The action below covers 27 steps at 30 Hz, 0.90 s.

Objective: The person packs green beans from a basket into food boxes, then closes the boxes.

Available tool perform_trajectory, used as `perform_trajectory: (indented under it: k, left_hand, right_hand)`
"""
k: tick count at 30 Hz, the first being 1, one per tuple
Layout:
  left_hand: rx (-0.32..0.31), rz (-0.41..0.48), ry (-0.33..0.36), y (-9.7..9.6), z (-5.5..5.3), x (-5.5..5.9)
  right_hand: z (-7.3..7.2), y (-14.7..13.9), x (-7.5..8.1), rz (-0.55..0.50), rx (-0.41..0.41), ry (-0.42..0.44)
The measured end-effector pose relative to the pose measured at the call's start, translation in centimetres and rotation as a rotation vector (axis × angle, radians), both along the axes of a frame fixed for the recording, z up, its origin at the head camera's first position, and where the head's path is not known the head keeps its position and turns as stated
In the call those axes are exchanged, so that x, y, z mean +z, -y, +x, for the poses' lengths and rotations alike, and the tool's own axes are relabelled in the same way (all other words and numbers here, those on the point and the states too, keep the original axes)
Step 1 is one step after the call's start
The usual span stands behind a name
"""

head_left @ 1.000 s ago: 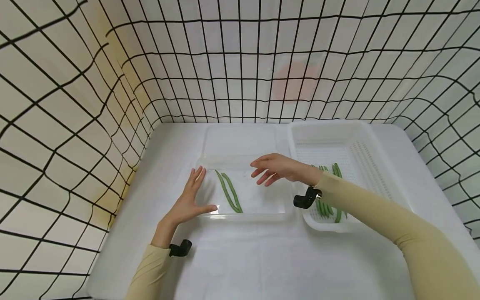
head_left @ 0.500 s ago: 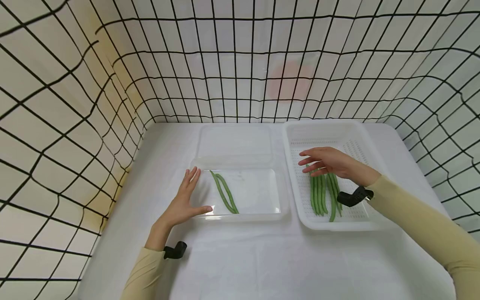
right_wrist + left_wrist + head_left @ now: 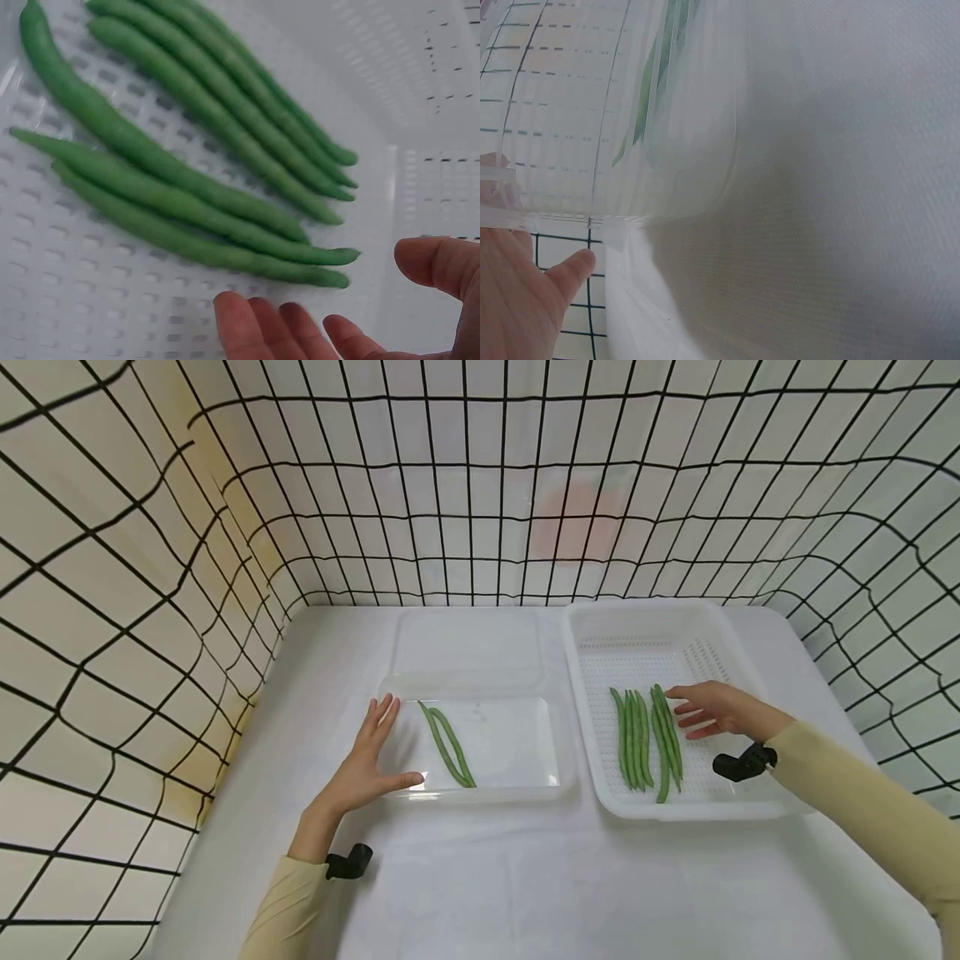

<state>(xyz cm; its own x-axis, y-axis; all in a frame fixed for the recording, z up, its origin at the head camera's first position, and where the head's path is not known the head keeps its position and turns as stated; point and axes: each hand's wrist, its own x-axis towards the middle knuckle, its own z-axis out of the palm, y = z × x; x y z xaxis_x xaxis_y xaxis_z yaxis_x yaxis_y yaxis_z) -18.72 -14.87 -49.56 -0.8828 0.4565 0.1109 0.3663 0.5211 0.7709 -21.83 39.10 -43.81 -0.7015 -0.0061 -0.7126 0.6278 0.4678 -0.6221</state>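
Observation:
My left hand (image 3: 363, 777) lies at the left end of a clear plastic container (image 3: 487, 794), thumb and straight fingers spread along its edge. Two green beans (image 3: 455, 747) rest side by side in this container. Over the white perforated basket (image 3: 697, 812), my right hand (image 3: 723, 710) hovers just right of a group of green beans (image 3: 667, 735), its fingers apart and holding nothing. Another group of green beans (image 3: 632, 739) lies parallel on the left of the basket floor. In the right wrist view, thumb and fingertips (image 3: 238, 319) stand near the ends of the closest beans (image 3: 225, 251).
Behind the container, a clear flat lid-like piece (image 3: 465, 639) lies on the white cloth-covered table (image 3: 480, 893). Black wire grid walls (image 3: 480, 518) enclose the back and sides. A dark camera is strapped to each wrist.
My right hand has moved right, from above the clear container to the right side of the beans in the basket. My left hand keeps its place at the container.

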Motion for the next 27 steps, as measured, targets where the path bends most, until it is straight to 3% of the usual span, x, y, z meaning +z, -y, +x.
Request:
perform_trajectory:
  k: [9,16,21,27]
  left_hand:
    - [-0.001,-0.004,0.005,-0.1,0.2,0.1]
    - [-0.004,-0.003,0.001,-0.2,0.2,-0.1]
    - [-0.007,-0.008,-0.012,-0.2,0.2,0.0]
    - [-0.007,-0.015,-0.023,-0.1,0.1,0.2]
  right_hand:
    - [-0.1,-0.2,-2.4,-0.010,-0.032,-0.001]
    - [-0.1,0.2,-3.1,0.024,0.020,-0.044]
    - [0.0,0.2,-2.0,-0.030,0.046,-0.112]
    - [-0.2,0.8,0.8,-0.050,0.074,-0.225]
